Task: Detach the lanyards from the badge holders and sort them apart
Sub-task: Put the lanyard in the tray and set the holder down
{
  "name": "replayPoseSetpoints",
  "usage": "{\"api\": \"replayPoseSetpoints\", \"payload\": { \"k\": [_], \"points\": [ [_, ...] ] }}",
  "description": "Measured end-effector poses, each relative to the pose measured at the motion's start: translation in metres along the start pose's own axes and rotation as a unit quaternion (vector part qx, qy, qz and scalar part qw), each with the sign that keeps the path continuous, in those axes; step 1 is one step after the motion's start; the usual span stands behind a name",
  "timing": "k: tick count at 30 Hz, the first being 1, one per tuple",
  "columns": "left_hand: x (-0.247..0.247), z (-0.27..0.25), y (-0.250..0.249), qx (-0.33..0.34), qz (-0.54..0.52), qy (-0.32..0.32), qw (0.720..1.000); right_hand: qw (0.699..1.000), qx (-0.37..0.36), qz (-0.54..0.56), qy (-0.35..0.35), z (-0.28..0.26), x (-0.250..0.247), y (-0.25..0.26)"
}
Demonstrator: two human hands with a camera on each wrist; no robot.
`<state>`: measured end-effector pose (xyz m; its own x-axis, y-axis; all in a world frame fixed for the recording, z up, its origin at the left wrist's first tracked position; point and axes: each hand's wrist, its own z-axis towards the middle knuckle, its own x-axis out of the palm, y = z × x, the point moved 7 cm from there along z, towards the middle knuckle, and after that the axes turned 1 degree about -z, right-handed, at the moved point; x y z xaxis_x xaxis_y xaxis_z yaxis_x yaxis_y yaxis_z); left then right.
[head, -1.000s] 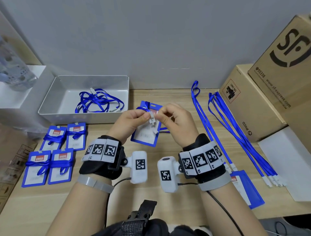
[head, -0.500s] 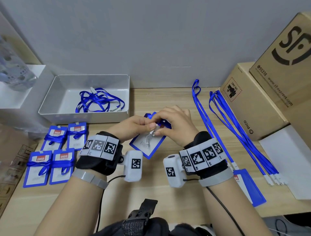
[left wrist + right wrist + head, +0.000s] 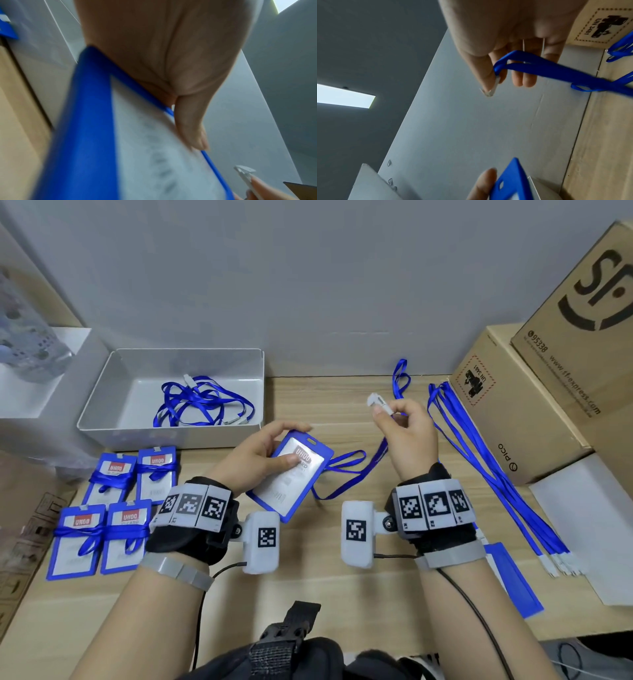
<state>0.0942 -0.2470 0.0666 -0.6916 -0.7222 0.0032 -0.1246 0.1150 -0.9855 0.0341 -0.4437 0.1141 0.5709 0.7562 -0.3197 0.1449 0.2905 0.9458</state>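
My left hand (image 3: 270,453) grips a blue badge holder (image 3: 291,474) above the table's middle, thumb on its clear front; the left wrist view shows the holder (image 3: 96,135) filling the frame. My right hand (image 3: 400,426) pinches the white clip (image 3: 378,404) of a blue lanyard (image 3: 346,470), lifted free of the holder, its strap trailing down to the table. In the right wrist view the clip (image 3: 491,89) sits between thumb and forefinger and the strap (image 3: 556,71) runs right.
A grey tray (image 3: 102,412) at back left holds loose lanyards (image 3: 198,405). Several wrapped badge holders (image 3: 113,508) lie at left. Straightened lanyards (image 3: 486,467) lie at right beside cardboard boxes (image 3: 534,405). A blue badge holder (image 3: 510,577) lies near my right wrist.
The hands, earlier together at the holder's clip, have parted. The right hand lifted the clip up and to the right, off the holder; the left hand now keeps the holder alone.
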Motion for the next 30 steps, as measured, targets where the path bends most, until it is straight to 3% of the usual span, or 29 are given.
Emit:
{"api": "replayPoseSetpoints", "payload": {
  "k": [4, 7, 14, 24, 30],
  "points": [
    [0.000, 0.004, -0.002, -0.003, -0.027, -0.036, 0.999, 0.999, 0.021, 0.049, 0.004, -0.002, 0.005, -0.002],
    [0.003, 0.006, -0.008, 0.022, 0.025, -0.050, 0.998, 0.990, 0.037, 0.122, 0.057, -0.004, 0.018, 0.000],
    [0.011, 0.005, -0.021, 0.065, 0.042, -0.050, 0.996, 0.991, 0.006, 0.026, 0.134, -0.010, 0.030, 0.000],
    [0.015, 0.006, -0.022, 0.062, 0.034, -0.021, 0.997, 0.971, 0.026, 0.028, 0.236, -0.021, 0.043, -0.002],
    [0.015, 0.007, -0.018, 0.055, 0.029, -0.021, 0.998, 0.964, 0.038, 0.041, 0.260, -0.028, 0.045, 0.002]
  ]
}}
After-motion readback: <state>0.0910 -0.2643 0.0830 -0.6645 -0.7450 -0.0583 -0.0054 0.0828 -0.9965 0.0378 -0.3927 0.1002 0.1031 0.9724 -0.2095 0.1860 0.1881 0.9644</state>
